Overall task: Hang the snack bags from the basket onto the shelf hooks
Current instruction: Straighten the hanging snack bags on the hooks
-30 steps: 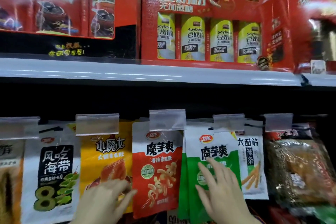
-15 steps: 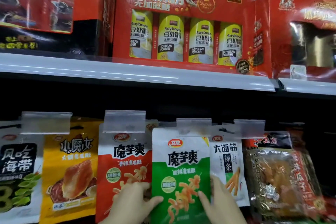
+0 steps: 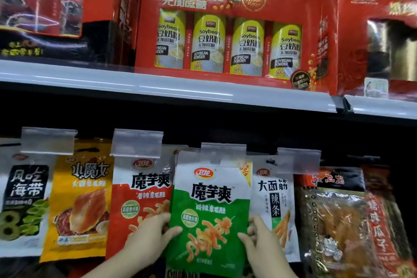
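Glossy flat green-and-white snack bag hanging under a clear plastic tag holder, left hand and right hand pinching its lower side edges, shiny red bag alongside

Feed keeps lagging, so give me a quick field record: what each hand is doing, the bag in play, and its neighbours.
left hand: grips green bag's left edge
right hand: grips its right edge
green bag: upright, top behind a clear tag holder; whether hooked, cannot tell
left neighbour: red bag, hanging
right neighbour: white bag, hanging
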Tool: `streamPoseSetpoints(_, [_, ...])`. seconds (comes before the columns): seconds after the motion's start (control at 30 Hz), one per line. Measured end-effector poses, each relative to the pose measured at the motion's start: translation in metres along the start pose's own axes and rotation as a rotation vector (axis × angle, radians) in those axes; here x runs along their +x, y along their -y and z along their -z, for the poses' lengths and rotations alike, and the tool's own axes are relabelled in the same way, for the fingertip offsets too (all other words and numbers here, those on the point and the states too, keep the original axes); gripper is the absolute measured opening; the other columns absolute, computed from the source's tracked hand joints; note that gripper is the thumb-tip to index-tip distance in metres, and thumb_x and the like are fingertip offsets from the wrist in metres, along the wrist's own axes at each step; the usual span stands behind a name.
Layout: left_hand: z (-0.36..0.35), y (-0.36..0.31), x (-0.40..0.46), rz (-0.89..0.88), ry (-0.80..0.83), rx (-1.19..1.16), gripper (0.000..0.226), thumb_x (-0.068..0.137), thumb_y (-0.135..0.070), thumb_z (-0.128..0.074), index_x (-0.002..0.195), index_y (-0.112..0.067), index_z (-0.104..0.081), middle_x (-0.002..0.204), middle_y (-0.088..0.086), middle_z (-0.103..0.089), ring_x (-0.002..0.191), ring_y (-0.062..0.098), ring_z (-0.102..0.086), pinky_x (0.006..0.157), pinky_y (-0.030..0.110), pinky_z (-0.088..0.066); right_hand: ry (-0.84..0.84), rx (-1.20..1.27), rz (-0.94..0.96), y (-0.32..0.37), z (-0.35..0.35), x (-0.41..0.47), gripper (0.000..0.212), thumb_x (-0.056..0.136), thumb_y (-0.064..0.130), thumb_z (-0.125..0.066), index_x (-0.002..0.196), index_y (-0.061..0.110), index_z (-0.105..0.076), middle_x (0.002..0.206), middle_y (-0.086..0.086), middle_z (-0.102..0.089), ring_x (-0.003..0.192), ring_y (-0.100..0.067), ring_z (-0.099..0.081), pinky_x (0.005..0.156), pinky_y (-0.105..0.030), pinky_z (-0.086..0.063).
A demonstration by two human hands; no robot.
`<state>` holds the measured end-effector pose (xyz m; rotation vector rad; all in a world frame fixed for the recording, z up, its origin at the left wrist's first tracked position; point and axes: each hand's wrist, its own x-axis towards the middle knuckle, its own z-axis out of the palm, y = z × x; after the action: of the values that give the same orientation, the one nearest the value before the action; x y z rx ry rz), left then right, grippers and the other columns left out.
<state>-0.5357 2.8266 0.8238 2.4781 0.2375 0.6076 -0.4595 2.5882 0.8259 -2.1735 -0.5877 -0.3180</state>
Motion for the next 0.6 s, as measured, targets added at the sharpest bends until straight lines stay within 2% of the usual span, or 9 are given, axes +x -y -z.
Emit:
streamPoseSetpoints(0.1, [-0.001,0.0,0.0,0.018,-0.033,0.018,0.03,0.081,-0.055,-0.062,0.079,-0.026,-0.063,0.085,-0.01,-0.067,0.082,0.002,-0.061,0.08,0.029,-0.053,-0.021,-0.081,0.019,0.0,0.004,0.001,0.018,0.095,0.021,-0.055,0.101,0.021,-0.039,0.073,0.004,-0.044,0.061,-0.003,-0.042,0.057,-0.012,-0.036])
streamPoseSetpoints(0.23, [-0.001,-0.003,-0.007,-0.024,-0.061,0.049,0.016,0.087,-0.049,-0.059,0.082,-0.034,-0.063,0.084,-0.015,-0.064,0.081,-0.002,-0.057,0.074,0.019,-0.05,0.049,-0.155,0.016,0.007,0.008,-0.004,0.02,0.093,0.031,-0.057,0.098,0.023,-0.04,0.078,0.005,-0.054,0.069,-0.002,-0.051,0.064,-0.012,-0.04])
streamPoseSetpoints(0.3, [0.003,-0.006,-0.012,-0.046,-0.082,0.09,0.01,0.09,-0.045,-0.057,0.083,-0.038,-0.057,0.082,-0.015,-0.062,0.078,-0.002,-0.056,0.067,0.014,-0.046,0.07,-0.205,0.006,0.012,0.011,-0.006,0.019,0.093,0.035,-0.056,0.099,0.022,-0.044,0.087,0.005,-0.061,0.08,-0.01,-0.058,0.073,-0.022,-0.048])
streamPoseSetpoints(0.43, [0.018,-0.003,-0.024,-0.01,-0.099,0.152,0.015,0.086,-0.051,-0.059,0.086,-0.036,-0.057,0.083,-0.014,-0.065,0.079,0.0,-0.06,0.07,0.02,-0.053,0.03,-0.356,0.005,0.023,0.013,-0.018,0.018,0.095,0.038,-0.049,0.102,0.022,-0.044,0.089,0.006,-0.058,0.084,-0.016,-0.059,0.073,-0.033,-0.052])
streamPoseSetpoints(0.53, [0.031,0.004,-0.033,-0.01,-0.12,0.21,0.021,0.084,-0.055,-0.059,0.091,-0.036,-0.062,0.085,-0.017,-0.067,0.081,0.002,-0.062,0.072,0.027,-0.057,-0.041,-0.483,0.008,0.034,0.013,-0.029,0.028,0.096,0.038,-0.045,0.115,0.016,-0.045,0.087,0.005,-0.053,0.084,-0.02,-0.057,0.064,-0.032,-0.045])
streamPoseSetpoints(0.6, [0.042,0.007,-0.041,-0.018,-0.122,0.251,0.017,0.084,-0.055,-0.057,0.088,-0.038,-0.06,0.084,-0.017,-0.067,0.081,0.003,-0.063,0.073,0.029,-0.057,-0.074,-0.54,0.0,0.04,0.014,-0.036,0.031,0.097,0.037,-0.044,0.119,0.015,-0.044,0.099,0.003,-0.059,0.091,-0.021,-0.062,0.063,-0.03,-0.043])
